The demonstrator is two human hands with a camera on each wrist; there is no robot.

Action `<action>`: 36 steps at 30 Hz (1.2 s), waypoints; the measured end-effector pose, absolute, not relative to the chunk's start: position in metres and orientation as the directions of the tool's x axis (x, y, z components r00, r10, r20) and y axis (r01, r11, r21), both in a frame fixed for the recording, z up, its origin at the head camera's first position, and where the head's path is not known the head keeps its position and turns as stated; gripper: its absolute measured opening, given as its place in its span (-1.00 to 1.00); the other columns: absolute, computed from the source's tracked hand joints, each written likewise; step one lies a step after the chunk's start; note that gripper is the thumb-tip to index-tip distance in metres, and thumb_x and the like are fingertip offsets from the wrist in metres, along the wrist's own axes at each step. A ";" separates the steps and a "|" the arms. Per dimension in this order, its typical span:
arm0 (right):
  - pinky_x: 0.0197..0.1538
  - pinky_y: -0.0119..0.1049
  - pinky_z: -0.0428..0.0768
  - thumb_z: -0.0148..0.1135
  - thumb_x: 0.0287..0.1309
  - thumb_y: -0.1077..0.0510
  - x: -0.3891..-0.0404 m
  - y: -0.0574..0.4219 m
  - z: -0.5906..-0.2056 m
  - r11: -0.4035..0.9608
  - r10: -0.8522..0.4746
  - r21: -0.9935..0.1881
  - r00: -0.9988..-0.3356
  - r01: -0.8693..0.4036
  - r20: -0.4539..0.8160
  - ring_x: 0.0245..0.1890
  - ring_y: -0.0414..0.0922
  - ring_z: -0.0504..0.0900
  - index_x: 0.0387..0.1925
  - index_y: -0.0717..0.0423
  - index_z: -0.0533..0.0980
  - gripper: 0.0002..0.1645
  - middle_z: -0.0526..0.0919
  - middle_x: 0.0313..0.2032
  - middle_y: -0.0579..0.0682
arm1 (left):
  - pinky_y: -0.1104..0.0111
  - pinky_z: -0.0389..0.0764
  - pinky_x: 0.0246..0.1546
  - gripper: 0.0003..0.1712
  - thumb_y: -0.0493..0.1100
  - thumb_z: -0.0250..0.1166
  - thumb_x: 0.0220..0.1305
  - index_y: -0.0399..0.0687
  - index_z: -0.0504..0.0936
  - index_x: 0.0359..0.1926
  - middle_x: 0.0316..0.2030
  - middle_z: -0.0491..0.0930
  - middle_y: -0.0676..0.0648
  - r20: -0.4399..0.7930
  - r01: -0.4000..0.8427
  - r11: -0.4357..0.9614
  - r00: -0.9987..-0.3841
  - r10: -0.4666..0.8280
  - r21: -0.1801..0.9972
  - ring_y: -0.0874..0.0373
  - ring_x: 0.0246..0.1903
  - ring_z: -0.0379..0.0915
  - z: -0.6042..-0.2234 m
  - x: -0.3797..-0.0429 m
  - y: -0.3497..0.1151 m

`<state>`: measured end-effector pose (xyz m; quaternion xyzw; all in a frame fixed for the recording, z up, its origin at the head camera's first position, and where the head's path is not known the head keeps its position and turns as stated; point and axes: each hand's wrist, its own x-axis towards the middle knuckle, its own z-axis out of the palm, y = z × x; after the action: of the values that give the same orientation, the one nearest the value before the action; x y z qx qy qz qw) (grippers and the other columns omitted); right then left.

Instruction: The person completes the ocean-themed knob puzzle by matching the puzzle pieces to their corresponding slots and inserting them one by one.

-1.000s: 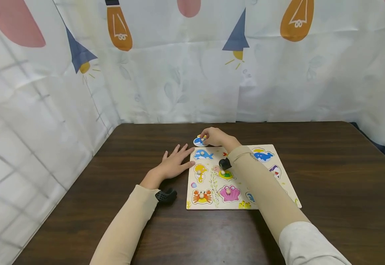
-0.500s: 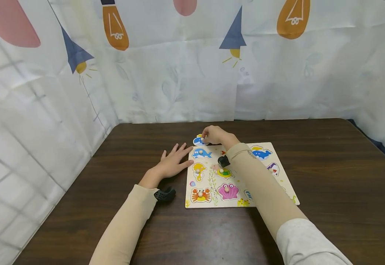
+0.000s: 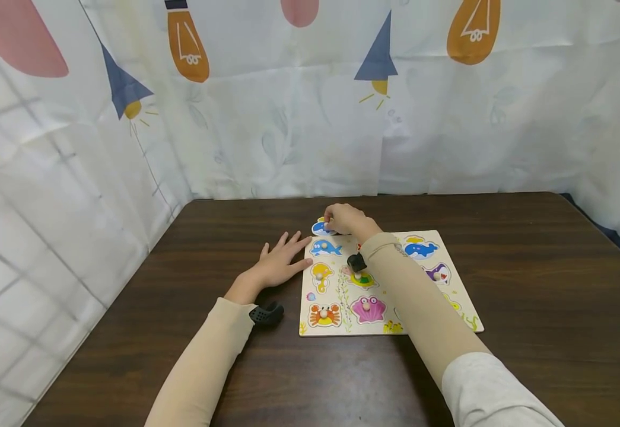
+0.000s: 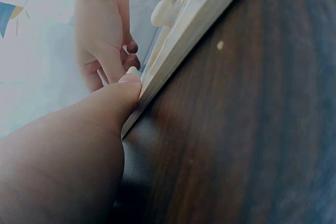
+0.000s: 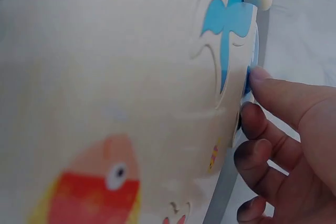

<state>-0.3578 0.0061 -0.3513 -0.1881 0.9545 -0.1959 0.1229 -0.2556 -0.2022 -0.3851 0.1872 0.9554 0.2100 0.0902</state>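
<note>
My left hand (image 3: 274, 268) lies with its fingers spread at the left edge of the wooden peg puzzle board (image 3: 302, 296). Its thumb touches the board's side in the left wrist view. Beyond the board's far left corner sits a blue whale puzzle piece (image 3: 320, 229). My right hand (image 3: 346, 219) reaches across the board and pinches that piece; in the right wrist view the thumb (image 5: 273, 87) and fingertips meet at its blue edge, partly hidden behind the board. Near the same corner the blue dolphin piece (image 3: 324, 248) with its knob sits in the board.
Other knobbed pieces in the board include a seahorse (image 3: 321, 276), a crab (image 3: 324, 315) and a pink shell (image 3: 368, 309). A whale picture (image 3: 420, 249) without a knob shows at the far right. The dark wooden table (image 3: 544, 284) ends at a patterned curtain (image 3: 310, 136).
My right forearm has shifted slightly left, uncovering more of the board's right side. Its fingers have settled lower over the whale piece. The left hand has stayed in place.
</note>
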 end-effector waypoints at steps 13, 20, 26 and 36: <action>0.00 -0.14 0.57 0.22 0.49 0.04 -0.357 0.016 -0.338 0.823 -0.436 -0.443 -0.895 -0.354 -0.094 -0.13 -0.02 0.59 0.02 0.14 0.61 -0.73 0.65 -0.06 0.07 | -0.36 -0.37 0.40 -0.19 0.29 0.02 0.56 0.17 0.05 0.65 0.63 -0.16 -0.12 -0.085 0.322 0.848 -0.917 0.390 0.420 -0.17 0.59 -0.42 -0.386 -0.257 -0.203; -0.07 -0.17 0.55 0.22 0.48 0.04 -0.348 0.025 -0.326 0.811 -0.464 -0.447 -0.880 -0.377 -0.100 -0.21 -0.05 0.56 -0.03 0.12 0.59 -0.76 0.64 -0.13 0.05 | -0.38 -0.38 0.38 -0.18 0.28 0.03 0.55 0.15 0.06 0.65 0.63 -0.15 -0.15 -0.083 0.323 0.843 -0.916 0.393 0.431 -0.19 0.59 -0.42 -0.388 -0.256 -0.204; -0.02 -0.18 0.56 0.28 0.45 0.06 -0.340 0.035 -0.321 0.796 -0.501 -0.443 -0.860 -0.413 -0.099 -0.16 -0.04 0.55 -0.02 0.14 0.60 -0.76 0.62 -0.10 0.07 | -0.35 -0.38 0.40 -0.19 0.29 0.01 0.56 0.18 0.05 0.65 0.63 -0.16 -0.12 -0.087 0.315 0.851 -0.919 0.384 0.419 -0.15 0.59 -0.42 -0.390 -0.257 -0.206; -0.07 -0.18 0.55 0.27 0.45 0.09 -0.326 0.063 -0.319 0.749 -0.544 -0.463 -0.839 -0.473 -0.023 -0.23 -0.04 0.53 -0.02 0.18 0.59 -0.76 0.64 -0.18 0.05 | -0.35 -0.39 0.40 -0.18 0.28 0.03 0.55 0.16 0.05 0.65 0.63 -0.15 -0.13 -0.083 0.319 0.843 -0.917 0.390 0.433 -0.17 0.59 -0.42 -0.389 -0.256 -0.203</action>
<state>-0.3261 0.0631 -0.3189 -0.2729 0.9319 -0.2255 0.0786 -0.2560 -0.2031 -0.3889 0.1853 0.9562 0.2102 0.0840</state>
